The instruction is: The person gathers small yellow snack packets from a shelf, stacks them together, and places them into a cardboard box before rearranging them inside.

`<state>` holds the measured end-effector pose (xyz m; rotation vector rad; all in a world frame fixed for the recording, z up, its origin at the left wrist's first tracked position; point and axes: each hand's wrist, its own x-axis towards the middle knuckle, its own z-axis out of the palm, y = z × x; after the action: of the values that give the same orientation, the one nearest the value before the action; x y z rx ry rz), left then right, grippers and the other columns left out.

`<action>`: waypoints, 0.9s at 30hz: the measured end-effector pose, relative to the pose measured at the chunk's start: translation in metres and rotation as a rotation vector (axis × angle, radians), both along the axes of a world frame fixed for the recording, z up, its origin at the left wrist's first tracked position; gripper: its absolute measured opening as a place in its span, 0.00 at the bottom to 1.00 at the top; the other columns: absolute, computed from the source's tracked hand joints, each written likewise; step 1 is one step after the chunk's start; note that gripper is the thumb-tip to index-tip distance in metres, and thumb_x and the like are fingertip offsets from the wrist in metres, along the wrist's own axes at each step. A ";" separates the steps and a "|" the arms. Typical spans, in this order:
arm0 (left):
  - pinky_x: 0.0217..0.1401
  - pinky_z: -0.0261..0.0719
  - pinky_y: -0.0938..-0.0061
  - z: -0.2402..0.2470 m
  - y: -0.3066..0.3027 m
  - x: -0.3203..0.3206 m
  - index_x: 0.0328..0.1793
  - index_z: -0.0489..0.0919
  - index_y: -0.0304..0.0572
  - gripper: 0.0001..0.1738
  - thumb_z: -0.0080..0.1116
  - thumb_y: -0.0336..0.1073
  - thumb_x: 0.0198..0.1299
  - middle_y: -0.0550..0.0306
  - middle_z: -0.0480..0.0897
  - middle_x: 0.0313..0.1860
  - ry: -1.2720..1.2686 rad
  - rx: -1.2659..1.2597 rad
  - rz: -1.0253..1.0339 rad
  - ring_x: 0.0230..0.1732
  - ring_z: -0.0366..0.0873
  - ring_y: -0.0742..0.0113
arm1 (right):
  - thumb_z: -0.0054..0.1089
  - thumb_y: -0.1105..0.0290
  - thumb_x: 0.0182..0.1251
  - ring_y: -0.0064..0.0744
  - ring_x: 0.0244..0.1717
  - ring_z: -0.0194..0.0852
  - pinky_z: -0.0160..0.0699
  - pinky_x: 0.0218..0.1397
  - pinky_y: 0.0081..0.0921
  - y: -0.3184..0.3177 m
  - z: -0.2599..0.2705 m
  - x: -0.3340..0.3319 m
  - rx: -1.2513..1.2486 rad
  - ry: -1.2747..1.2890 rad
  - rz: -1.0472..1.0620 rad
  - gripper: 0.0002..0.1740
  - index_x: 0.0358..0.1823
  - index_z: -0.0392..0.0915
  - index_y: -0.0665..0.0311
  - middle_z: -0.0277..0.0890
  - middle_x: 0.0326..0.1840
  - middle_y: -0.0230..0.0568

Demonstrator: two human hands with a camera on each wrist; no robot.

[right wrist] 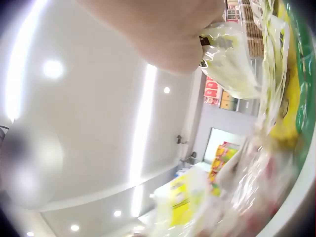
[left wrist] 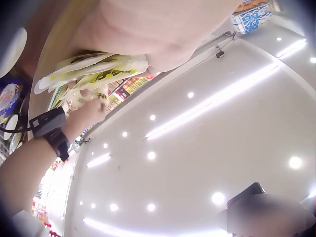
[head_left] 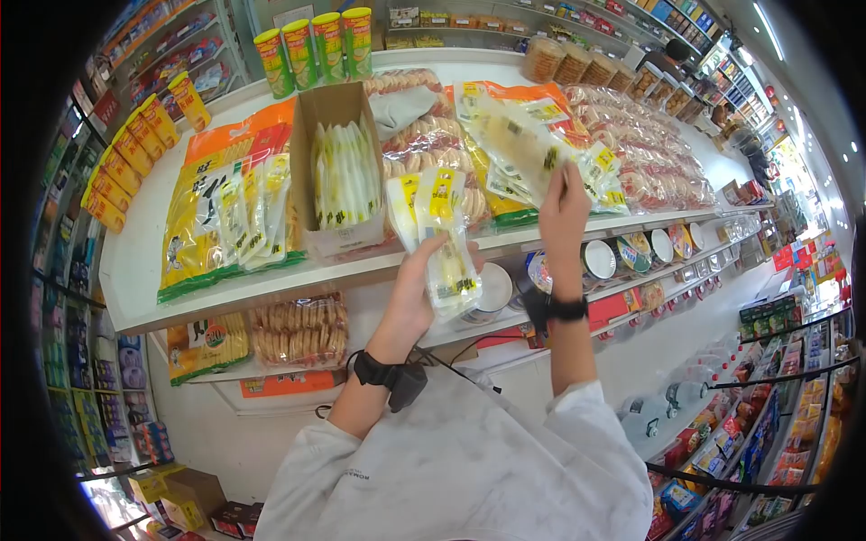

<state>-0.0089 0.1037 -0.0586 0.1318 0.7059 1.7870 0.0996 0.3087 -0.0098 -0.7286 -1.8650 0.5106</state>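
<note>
My left hand (head_left: 417, 287) grips a small bunch of clear snack packets with yellow labels (head_left: 444, 236) in front of the top shelf's edge (head_left: 271, 288). These packets (left wrist: 98, 74) show under the palm in the left wrist view. My right hand (head_left: 563, 200) is raised over the shelf and pinches one more clear packet (head_left: 521, 144) by its lower end. That packet (right wrist: 229, 59) hangs beside the fingers in the right wrist view. An open cardboard box (head_left: 336, 171) of the same packets, standing upright, sits on the shelf left of both hands.
Green chip cans (head_left: 316, 45) stand at the back of the shelf. Orange and yellow bags (head_left: 212, 207) lie left of the box, pink biscuit packs (head_left: 631, 153) to the right. Round tins (head_left: 600, 260) and cracker packs (head_left: 298, 329) fill the lower shelf. Another person (head_left: 672, 54) stands far down the aisle.
</note>
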 end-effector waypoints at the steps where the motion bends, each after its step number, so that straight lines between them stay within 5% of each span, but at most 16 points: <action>1: 0.66 0.86 0.52 -0.002 0.004 0.002 0.78 0.71 0.34 0.35 0.53 0.56 0.80 0.42 0.84 0.64 0.024 0.001 0.016 0.62 0.86 0.50 | 0.53 0.74 0.83 0.64 0.42 0.86 0.82 0.45 0.43 -0.029 -0.002 0.011 0.019 -0.017 0.041 0.14 0.60 0.79 0.76 0.86 0.46 0.64; 4: 0.71 0.83 0.54 0.014 0.013 0.011 0.79 0.71 0.40 0.37 0.51 0.64 0.80 0.47 0.82 0.67 -0.030 0.129 0.074 0.66 0.83 0.53 | 0.54 0.82 0.76 0.61 0.57 0.86 0.85 0.59 0.45 -0.103 -0.007 0.039 -0.153 -0.115 0.378 0.19 0.65 0.80 0.72 0.82 0.66 0.61; 7: 0.73 0.80 0.55 0.007 0.020 0.016 0.81 0.69 0.44 0.41 0.51 0.68 0.78 0.49 0.82 0.69 -0.015 0.166 0.174 0.68 0.81 0.55 | 0.57 0.85 0.69 0.56 0.74 0.77 0.78 0.73 0.45 -0.126 -0.013 0.042 0.129 -0.276 0.519 0.28 0.71 0.78 0.68 0.73 0.79 0.56; 10: 0.74 0.79 0.56 -0.014 0.018 0.016 0.83 0.66 0.40 0.39 0.48 0.63 0.81 0.47 0.81 0.71 0.106 0.106 0.068 0.69 0.81 0.53 | 0.61 0.85 0.66 0.56 0.83 0.65 0.68 0.81 0.46 -0.119 -0.027 0.052 0.035 -0.240 0.636 0.35 0.76 0.72 0.68 0.70 0.81 0.56; 19: 0.71 0.83 0.55 0.006 0.004 0.013 0.80 0.68 0.34 0.34 0.56 0.50 0.77 0.38 0.82 0.69 0.062 0.049 -0.017 0.67 0.83 0.50 | 0.64 0.75 0.72 0.62 0.90 0.48 0.48 0.89 0.49 -0.140 -0.010 0.053 -0.139 -0.224 0.751 0.39 0.84 0.62 0.70 0.52 0.90 0.60; 25: 0.62 0.89 0.58 0.006 -0.003 0.002 0.75 0.73 0.34 0.28 0.59 0.40 0.74 0.42 0.85 0.62 0.128 0.039 -0.006 0.58 0.88 0.55 | 0.61 0.74 0.77 0.59 0.87 0.57 0.55 0.87 0.48 -0.132 -0.014 0.036 -0.218 -0.076 0.793 0.31 0.79 0.68 0.70 0.61 0.86 0.59; 27: 0.60 0.90 0.58 -0.011 -0.003 -0.004 0.75 0.72 0.33 0.28 0.59 0.38 0.73 0.43 0.85 0.60 0.094 0.000 0.032 0.56 0.88 0.53 | 0.61 0.74 0.77 0.58 0.84 0.61 0.59 0.85 0.48 -0.116 -0.006 0.035 -0.564 0.035 0.737 0.29 0.77 0.70 0.69 0.64 0.83 0.59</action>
<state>-0.0130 0.1002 -0.0694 0.2069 0.7784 1.8210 0.1349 0.1931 -0.0161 -0.3460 -1.9367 1.5499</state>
